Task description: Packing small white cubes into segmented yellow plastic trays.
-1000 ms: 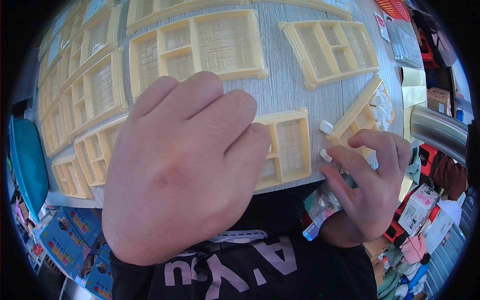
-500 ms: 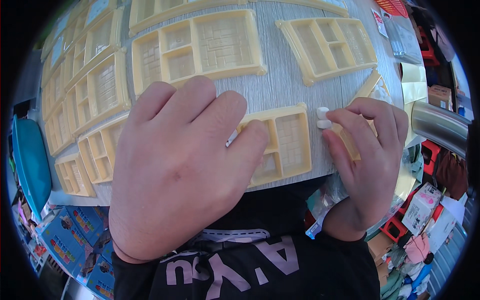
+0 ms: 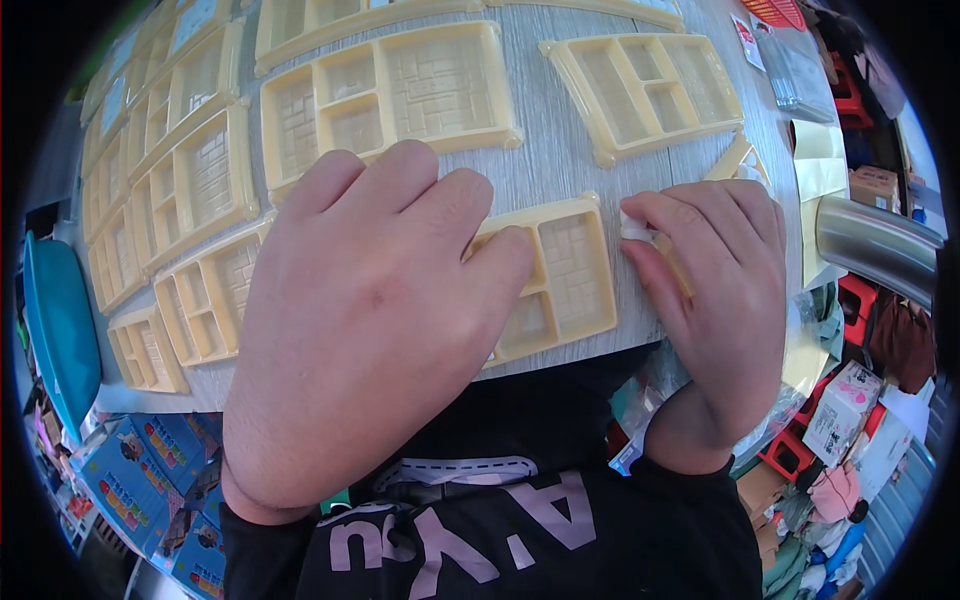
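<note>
My right hand (image 3: 720, 265) is closed in a pinch, with small white rounded pieces (image 3: 633, 228) between thumb and forefinger, partly covered by the fingertips. Just left of the pinch lies a cream plastic tray (image 3: 576, 265) with several compartments, near the table's front edge. My left hand (image 3: 370, 290) reaches over that tray's left part, back upward, fingers curled under. Whatever those fingers hold is hidden beneath the hand. Partly behind my right hand is a narrow cream container (image 3: 735, 160) holding white pieces.
More cream trays stand beyond my hands, including a large tray (image 3: 440, 90), a far right tray (image 3: 600, 90) and rows at left. Clear plastic bags (image 3: 795, 80) and yellow paper (image 3: 818, 160) lie at right, by a metal tube (image 3: 880, 250). A teal basin (image 3: 60, 330) is far left.
My right hand has shifted slightly left, towards the near tray, and its fingertips now cover more of the white pieces. My left hand stays almost in place.
</note>
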`<state>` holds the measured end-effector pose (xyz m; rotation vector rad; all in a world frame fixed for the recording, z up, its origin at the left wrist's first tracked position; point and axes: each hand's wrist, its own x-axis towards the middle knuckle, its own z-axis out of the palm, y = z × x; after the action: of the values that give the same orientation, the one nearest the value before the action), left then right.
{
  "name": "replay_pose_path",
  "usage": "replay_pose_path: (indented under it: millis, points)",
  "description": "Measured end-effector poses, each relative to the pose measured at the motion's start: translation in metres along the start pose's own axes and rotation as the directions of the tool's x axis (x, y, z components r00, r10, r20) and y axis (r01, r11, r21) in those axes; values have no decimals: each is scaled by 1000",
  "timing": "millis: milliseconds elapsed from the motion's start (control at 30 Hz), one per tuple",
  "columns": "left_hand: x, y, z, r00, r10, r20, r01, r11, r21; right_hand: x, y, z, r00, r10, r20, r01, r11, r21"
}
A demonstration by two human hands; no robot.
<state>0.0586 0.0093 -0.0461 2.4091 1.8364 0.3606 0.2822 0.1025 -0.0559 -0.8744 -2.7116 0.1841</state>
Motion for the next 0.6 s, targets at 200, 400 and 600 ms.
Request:
replay_pose_path:
  millis: [200, 400, 600]
  points:
    - [6, 4, -2, 999, 21, 26, -22, 999, 44, -11, 5, -21, 991, 4, -131, -4, 1000, 2]
    - [6, 5, -2, 997, 14, 71, -12, 1000, -21, -31, 56, -24, 893, 358, -271, -393, 915, -86]
    - [7, 0, -4, 996, 39, 84, -30, 994, -101, -36, 64, -17, 877, 432, -213, -444, 896, -15]
